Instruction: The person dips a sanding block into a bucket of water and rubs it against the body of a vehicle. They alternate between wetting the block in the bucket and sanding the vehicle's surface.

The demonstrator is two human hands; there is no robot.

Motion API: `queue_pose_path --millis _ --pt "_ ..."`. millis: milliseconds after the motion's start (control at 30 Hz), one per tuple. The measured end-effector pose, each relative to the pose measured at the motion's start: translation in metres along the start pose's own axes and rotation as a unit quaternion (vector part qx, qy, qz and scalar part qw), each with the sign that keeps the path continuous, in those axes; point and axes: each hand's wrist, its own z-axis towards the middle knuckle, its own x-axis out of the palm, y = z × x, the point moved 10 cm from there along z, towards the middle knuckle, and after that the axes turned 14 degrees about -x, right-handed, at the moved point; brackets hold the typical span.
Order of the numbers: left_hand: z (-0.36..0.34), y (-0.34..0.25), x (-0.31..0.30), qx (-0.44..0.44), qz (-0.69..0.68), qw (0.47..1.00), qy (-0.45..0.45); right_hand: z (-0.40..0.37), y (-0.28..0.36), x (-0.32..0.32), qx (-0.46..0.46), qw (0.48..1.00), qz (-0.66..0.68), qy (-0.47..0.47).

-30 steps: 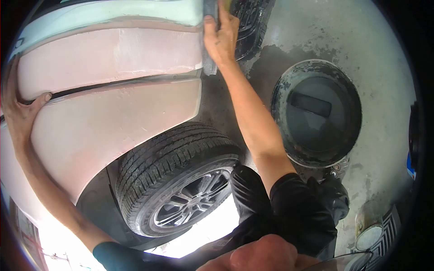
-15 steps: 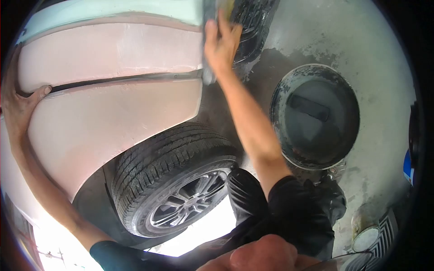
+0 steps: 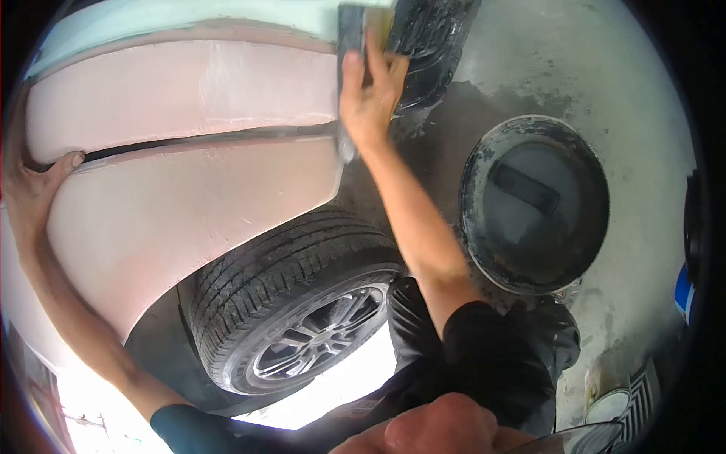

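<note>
At seven o'clock the tyre (image 3: pixel 283 265) is showing sidewall marks too blurred to read, and wet floor (image 3: pixel 442 132) is giving room between the right arm and the black basin (image 3: pixel 478 163) at three. At nine the left hand (image 3: pixel 32 189) is resting wide, its thumb at the gap beneath the pink upper panel (image 3: pixel 151 98), whose right edge is running beside the flat grey block (image 3: pixel 351 30) that the right hand (image 3: pixel 372 102) is gripping at twelve.

Black tyre (image 3: pixel 287 276) before you, dark round tub (image 3: pixel 474 189) to your right, dark block (image 3: pixel 526 188) inside it, pale-topped can (image 3: pixel 607 406) near a zigzag-patterned object (image 3: pixel 643 397), grey floor (image 3: pixel 643 151).
</note>
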Motion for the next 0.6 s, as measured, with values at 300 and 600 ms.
queue_pose_path --millis 300,600 --pt "-0.004 -0.012 -0.002 0.033 0.022 0.999 -0.024 -0.008 -0.001 -0.002 0.055 0.997 0.025 0.040" --pt "-0.003 -0.026 -0.010 0.059 0.041 0.996 -0.052 0.021 -0.022 0.007 0.048 0.998 0.013 0.028"
